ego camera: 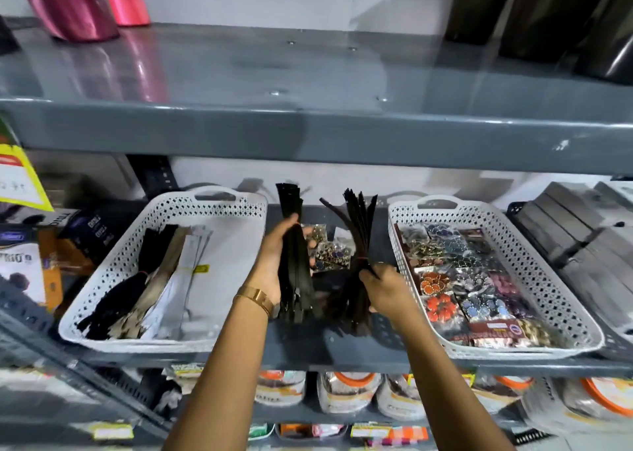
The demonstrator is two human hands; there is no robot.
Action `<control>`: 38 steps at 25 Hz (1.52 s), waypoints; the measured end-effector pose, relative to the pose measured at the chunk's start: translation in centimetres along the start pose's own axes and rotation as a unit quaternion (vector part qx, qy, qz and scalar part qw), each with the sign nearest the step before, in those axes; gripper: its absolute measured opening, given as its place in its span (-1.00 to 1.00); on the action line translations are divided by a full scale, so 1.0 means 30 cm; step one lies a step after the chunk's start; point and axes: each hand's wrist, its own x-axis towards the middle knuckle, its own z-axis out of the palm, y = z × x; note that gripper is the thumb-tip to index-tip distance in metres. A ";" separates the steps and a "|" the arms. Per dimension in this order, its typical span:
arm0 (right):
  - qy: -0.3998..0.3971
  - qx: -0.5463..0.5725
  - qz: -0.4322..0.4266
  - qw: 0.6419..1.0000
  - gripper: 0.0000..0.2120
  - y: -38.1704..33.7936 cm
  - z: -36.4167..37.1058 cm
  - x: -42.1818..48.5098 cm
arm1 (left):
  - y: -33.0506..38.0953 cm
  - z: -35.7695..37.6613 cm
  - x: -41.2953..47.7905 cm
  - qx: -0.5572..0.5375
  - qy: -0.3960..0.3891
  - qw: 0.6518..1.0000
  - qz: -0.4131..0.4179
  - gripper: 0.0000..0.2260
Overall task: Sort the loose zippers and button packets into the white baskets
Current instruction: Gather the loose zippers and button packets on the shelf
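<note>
Two white baskets stand on a grey shelf. The left basket [161,342] holds black, tan and white zipper bundles [161,272]. The right basket [534,258] is packed with colourful button packets [459,272]. Between them, my left hand [274,258] grips a bundle of black zippers [294,245] held upright. My right hand [387,286] grips a second, fanned bundle of dark zippers [359,224] near its tied middle. Loose button packets [330,250] lie on the shelf behind the two bundles, partly hidden by them.
A grey upper shelf [308,135] overhangs the baskets, carrying pink rolls [78,1] and dark rolls [555,11]. Boxes [41,262] sit left of the left basket, dark stacked boxes [582,231] right of the right one. Jars with orange lids [349,395] fill the shelf below.
</note>
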 end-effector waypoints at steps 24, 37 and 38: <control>0.050 -0.218 -0.162 0.961 -0.42 -0.151 0.332 0.056 | 0.120 -0.264 -0.208 0.033 -0.009 0.984 0.176 -0.65; 0.097 -0.307 -0.206 0.924 -0.48 0.102 0.264 0.090 | 0.111 -0.210 -0.118 0.067 -0.059 0.988 0.130 -0.64; 0.113 -0.283 -0.208 0.930 -0.49 0.095 0.251 0.104 | 0.107 -0.200 -0.110 0.068 -0.055 0.988 0.126 -0.65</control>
